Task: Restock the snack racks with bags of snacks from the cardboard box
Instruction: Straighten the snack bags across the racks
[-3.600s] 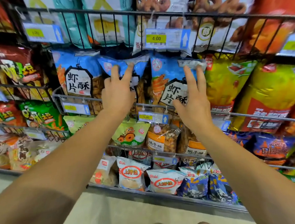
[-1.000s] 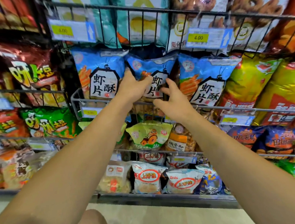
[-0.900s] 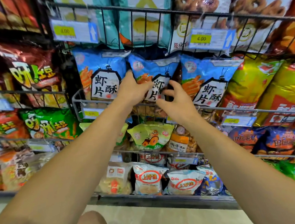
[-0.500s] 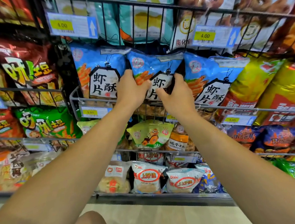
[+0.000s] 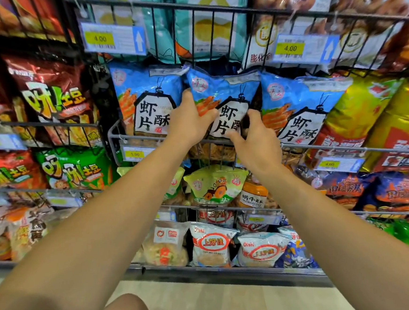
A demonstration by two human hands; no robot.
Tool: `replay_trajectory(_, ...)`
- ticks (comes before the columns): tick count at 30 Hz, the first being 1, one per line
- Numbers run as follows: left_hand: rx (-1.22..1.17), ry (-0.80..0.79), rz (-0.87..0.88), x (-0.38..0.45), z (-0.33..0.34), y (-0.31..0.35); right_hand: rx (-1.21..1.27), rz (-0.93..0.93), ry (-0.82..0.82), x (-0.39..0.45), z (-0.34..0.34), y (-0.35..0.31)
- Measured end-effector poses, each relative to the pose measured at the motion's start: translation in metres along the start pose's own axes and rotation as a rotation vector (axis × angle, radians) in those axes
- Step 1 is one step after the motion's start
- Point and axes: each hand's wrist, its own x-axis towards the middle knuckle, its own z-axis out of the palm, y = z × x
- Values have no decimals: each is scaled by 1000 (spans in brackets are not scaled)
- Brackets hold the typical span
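Both hands seated the middle blue bag [image 5: 220, 90] upright in the wire rack [image 5: 116, 137].
Left hand [image 5: 191, 121] and right hand [image 5: 256, 138] curled round its lower edges, probably squaring it between its neighbours.

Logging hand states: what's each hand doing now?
Left hand: grips the middle blue bag.
Right hand: grips the same bag's lower edge.

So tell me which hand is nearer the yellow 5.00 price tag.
Left. The left hand is just up-right of the 5.00 price tag; the right hand lies farther right.
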Motion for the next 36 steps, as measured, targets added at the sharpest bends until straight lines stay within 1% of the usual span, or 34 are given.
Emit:
replay_trajectory(2, -21, 2, -37, -1, 1, 1, -10, -10, -19, -1, -1, 0)
replay_trajectory(4, -4, -34, -61, -5, -1, 3, -11, -19, -18, -2, -4, -1)
replay_trajectory(7, 49, -61, -10, -20, -13, 4, 15, -33, 74, -11, -8, -4)
replay_trajectory(9, 73, 18, 29, -34, -29, -3, 30, -85, 115, -18, -10, -10)
replay_trajectory(11, 54, 173, 53, -45, -51, -17, 62, -195, 98, -21, -8, -23)
replay_trajectory(14, 27, 368, 45, -47, -86, -43, 162, -356, -22, -18, 6, -54)
replay_trajectory(16, 52, 414, -4, -36, -102, -63, 213, -391, -116, -16, 19, -76)
replay_trajectory(19, 72, 372, -71, -18, -112, -81, 193, -357, -170, -12, 39, -100)
replay_trajectory(23, 106, 246, -39, 0, -105, -83, 246, -283, -178, -11, 55, -109)
replay_trajectory(26, 10, 175, -60, 2, -103, -83, 273, -272, -160, -15, 60, -107)
replay_trajectory(30, -46, 170, -46, -2, -106, -86, 295, -263, -185, -17, 59, -106)
replay_trajectory(33, -35, 123, -62, -5, -111, -81, 243, -265, -205, -18, 48, -108)
replay_trajectory(35, 0, 100, -78, -11, -119, -74, 146, -304, -172, -17, 36, -111)
replay_trajectory(36, 36, 116, -84, -17, -125, -70, 110, -337, -157, -16, 26, -114)
